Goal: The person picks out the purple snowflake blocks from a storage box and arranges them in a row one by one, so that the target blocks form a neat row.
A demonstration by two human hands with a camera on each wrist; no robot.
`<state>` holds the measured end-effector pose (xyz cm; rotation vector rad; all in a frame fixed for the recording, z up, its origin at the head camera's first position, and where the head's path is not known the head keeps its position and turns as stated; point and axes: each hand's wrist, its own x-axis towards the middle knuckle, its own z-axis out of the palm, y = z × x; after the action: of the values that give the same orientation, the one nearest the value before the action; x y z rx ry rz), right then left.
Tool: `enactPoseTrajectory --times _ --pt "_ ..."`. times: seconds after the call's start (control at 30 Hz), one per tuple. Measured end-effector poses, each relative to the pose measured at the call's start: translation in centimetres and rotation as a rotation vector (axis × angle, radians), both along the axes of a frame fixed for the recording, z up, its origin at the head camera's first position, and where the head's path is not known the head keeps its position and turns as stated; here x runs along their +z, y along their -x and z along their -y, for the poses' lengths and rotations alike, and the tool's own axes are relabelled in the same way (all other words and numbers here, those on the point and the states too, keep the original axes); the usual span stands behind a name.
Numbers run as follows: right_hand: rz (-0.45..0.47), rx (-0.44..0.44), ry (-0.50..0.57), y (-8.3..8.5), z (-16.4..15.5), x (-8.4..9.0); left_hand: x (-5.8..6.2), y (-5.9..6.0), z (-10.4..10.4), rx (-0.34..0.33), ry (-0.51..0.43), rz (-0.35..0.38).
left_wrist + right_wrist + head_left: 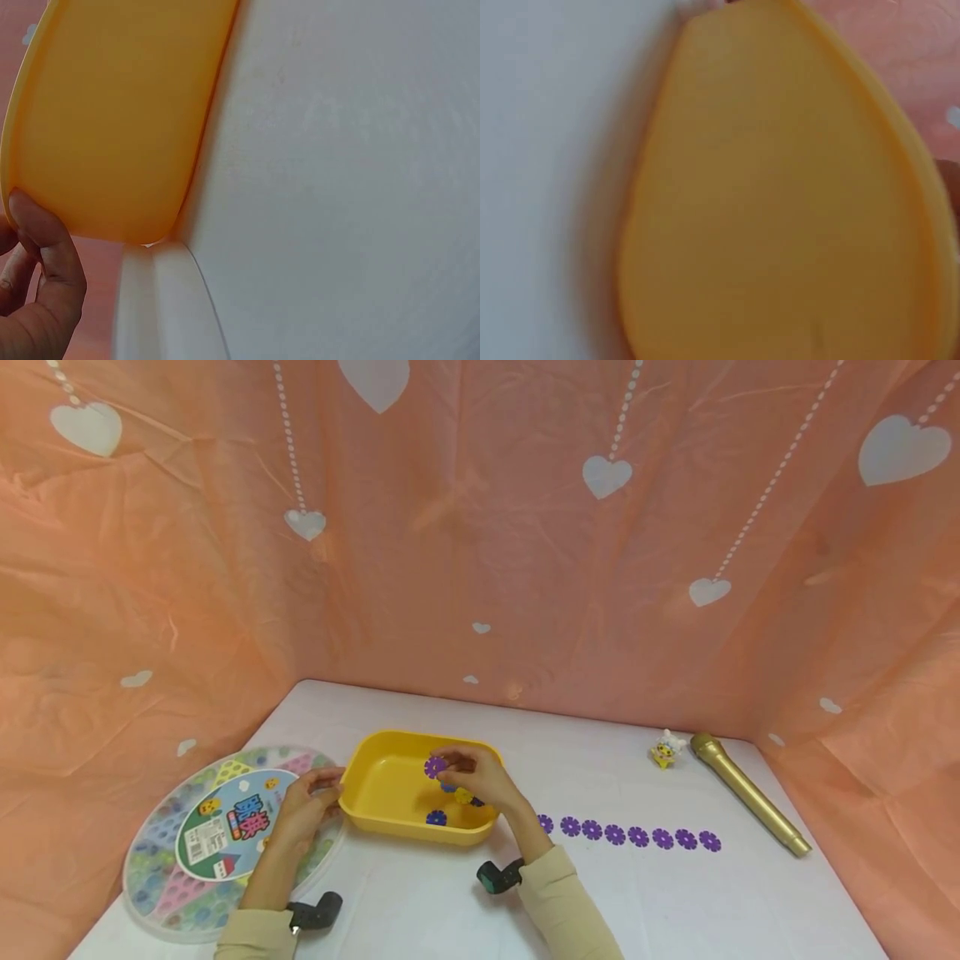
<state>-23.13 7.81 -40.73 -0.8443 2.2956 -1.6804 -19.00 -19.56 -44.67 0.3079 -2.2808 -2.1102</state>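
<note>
Pinched at the fingertips of the right hand (480,777): a purple flower disc (435,767), raised over the middle of the yellow tray (378,777), inside its walls but clear of its floor. Curled over the tray's left rim, thumb side against the outer wall: the left hand (311,802), steadying rather than lifting, with the tray flat on the white table (660,902). Left in the tray: a blue disc (437,817) near the front wall, plus a yellow one and more blue half under the right palm. Out to the right, flat on the table: a row of purple discs (628,833), eight or so, in a near-straight line that starts just beside the tray. Likely in hand, then, the sorting of purple pieces out of the tray; called for next, probably a carry over the right wall and a placement in line with that row, without knocking its neighbours. Farther out: a round game board (202,839) under the left forearm, a gold toy microphone (750,793) and a small yellow figure (663,752) near the back wall. Hard to make out: the exact grip on the disc, small in the head view. Only blurred yellow wall in the right wrist view; one fingertip against the rim in the left.
</note>
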Motion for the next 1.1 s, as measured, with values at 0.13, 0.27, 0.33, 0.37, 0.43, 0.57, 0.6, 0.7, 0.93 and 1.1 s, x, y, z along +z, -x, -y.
enactPoseTrajectory --times 0.13,0.27,0.33,0.37,0.43,0.57,0.6,0.7,0.93,1.1 --pt "-0.046 -0.046 -0.001 -0.2 -2.2 0.8 0.0 0.1 0.1 0.006 0.002 0.000" --pt "-0.024 -0.149 -0.004 -0.4 -5.4 0.8 0.0 0.1 0.0 0.012 0.010 0.007" --pt "-0.014 -0.204 -0.002 -0.4 -7.3 0.6 0.0 0.1 0.1 0.014 0.009 0.004" --pt "-0.015 -0.225 0.006 -0.4 -8.2 0.5 0.0 0.1 0.1 0.015 0.006 -0.002" --pt "-0.018 -0.266 0.027 -0.1 -10.1 -0.1 0.0 0.1 0.1 0.014 0.002 -0.013" --pt "-0.054 -0.328 0.066 0.1 -14.0 -1.5 0.0 0.1 0.1 0.012 0.000 -0.015" --pt "-0.058 -0.346 0.070 0.1 -14.9 -1.7 -0.1 0.1 0.1 0.010 0.004 -0.011" --pt "-0.085 -0.395 0.060 -0.6 -17.6 -1.9 -0.2 0.2 0.0 0.010 0.005 -0.003" --pt "-0.110 -0.510 0.048 -2.6 -23.3 -2.1 -0.2 0.1 0.0 0.009 -0.004 0.011" --pt "-0.132 -0.591 0.051 -4.0 -26.3 -2.4 -0.1 0.1 0.1 0.006 0.003 0.012"
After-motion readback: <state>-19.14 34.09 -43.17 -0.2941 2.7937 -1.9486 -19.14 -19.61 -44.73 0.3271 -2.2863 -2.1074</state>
